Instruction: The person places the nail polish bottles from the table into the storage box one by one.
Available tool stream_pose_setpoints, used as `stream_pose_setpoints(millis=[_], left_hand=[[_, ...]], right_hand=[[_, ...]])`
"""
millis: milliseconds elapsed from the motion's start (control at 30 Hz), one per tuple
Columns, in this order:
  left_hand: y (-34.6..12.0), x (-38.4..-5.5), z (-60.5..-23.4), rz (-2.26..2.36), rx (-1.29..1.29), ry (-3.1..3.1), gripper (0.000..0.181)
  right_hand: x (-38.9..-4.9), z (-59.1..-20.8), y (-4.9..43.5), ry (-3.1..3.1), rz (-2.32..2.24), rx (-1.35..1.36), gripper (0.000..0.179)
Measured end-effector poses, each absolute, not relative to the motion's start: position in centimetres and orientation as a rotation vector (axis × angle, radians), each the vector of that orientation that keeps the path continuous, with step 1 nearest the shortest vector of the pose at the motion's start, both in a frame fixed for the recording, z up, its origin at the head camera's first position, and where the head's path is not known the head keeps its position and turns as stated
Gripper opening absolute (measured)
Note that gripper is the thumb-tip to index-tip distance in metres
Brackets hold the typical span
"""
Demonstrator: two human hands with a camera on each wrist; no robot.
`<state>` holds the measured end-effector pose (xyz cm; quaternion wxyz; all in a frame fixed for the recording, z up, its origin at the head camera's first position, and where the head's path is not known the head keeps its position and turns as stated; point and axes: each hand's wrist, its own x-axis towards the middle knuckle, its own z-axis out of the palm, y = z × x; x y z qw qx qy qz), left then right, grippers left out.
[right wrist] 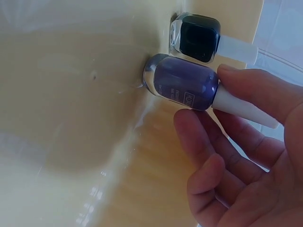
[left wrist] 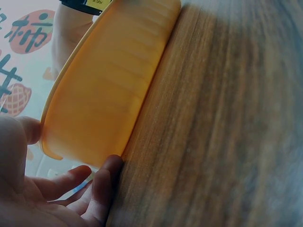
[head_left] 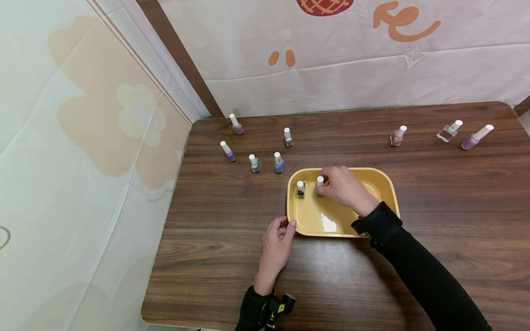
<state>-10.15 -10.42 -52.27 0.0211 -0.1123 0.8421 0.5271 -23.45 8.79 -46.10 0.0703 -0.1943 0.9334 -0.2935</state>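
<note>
A yellow tray (head_left: 331, 216) lies on the wooden table. Inside it, my right hand (head_left: 345, 188) pinches a purple nail polish bottle (right wrist: 184, 82) by its white cap between thumb and fingers. Close beside that bottle stands a dark nail polish bottle (right wrist: 199, 38) with a white cap, at the tray's left side. My left hand (head_left: 275, 246) holds the tray's near left corner. In the left wrist view its thumb touches the rim and its fingers are against the lower edge of the tray wall (left wrist: 94, 104).
Left of the tray stand several nail polish bottles, among them a blue one (head_left: 279, 164) and a clear-looking one (head_left: 255, 164). At the back right are a pinkish bottle (head_left: 396, 138), a brownish one (head_left: 447, 133) and a lilac one (head_left: 472, 141). A printed cloth (head_left: 331, 87) hangs behind the table.
</note>
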Motion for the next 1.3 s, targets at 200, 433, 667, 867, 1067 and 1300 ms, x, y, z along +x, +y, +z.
stream_pose_setpoints(millis=[200,433,667,867,1067,1300], left_hand=[[-10.4,-10.2,-52.3,1.647,-0.346,2.607,0.044],[-10.4,-10.2,-52.2,1.654,-0.337,2.601,0.044],[-10.4,-10.2,-52.2,1.657,-0.335,2.592,0.044],[-10.4,-10.2,-52.2,1.674,-0.331,2.583,0.046],[-10.3,-10.2,-52.3,1.658,-0.334,2.584,0.044],[-10.3,-10.1,-52.2,1.650,-0.329,2.592,0.044]], right_hand=[[-23.5,-46.0,8.7,2.809,-0.870,-0.571,0.011],[-23.4,-45.9,8.7,2.804,-0.868,-0.563,0.011],[-23.4,-45.9,8.7,2.808,-0.863,-0.564,0.013],[-23.5,-45.8,8.8,2.804,-0.867,-0.566,0.015],[-23.4,-44.9,9.4,2.775,-0.874,-0.554,0.026],[-23.4,-43.5,10.6,2.772,-0.882,-0.524,0.036]])
